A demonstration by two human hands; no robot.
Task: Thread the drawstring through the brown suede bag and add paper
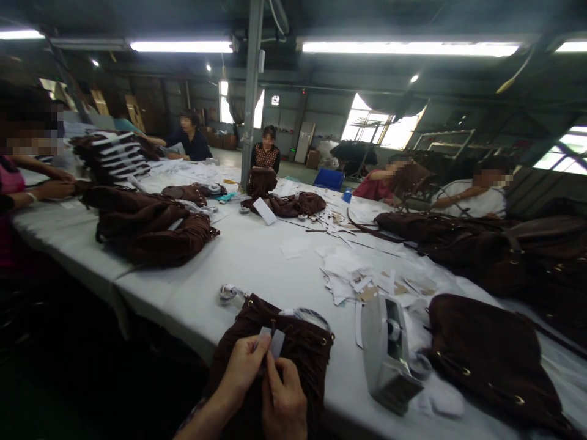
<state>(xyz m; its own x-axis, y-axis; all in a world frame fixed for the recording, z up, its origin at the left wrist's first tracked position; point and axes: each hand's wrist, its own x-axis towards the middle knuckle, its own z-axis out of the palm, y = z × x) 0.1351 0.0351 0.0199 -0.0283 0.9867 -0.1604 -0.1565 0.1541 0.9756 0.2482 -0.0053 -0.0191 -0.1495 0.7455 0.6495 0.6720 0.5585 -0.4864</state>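
Observation:
A dark brown suede bag (293, 348) with metal eyelets lies at the near edge of the white table (257, 256), right in front of me. Both my hands are over it. My left hand (243, 366) pinches a small white paper piece (274, 340) between thumb and fingers. My right hand (283, 400) is closed with its fingers pressed against the same paper, just below it. A roll of clear tape (227, 293) lies beside the bag's far left corner.
A grey tape dispenser (387, 354) stands right of the bag, with another brown bag (490, 360) beyond it. Paper scraps (358, 275) litter the middle. Piles of brown bags (151, 226) sit left and far right. Several people work around the table.

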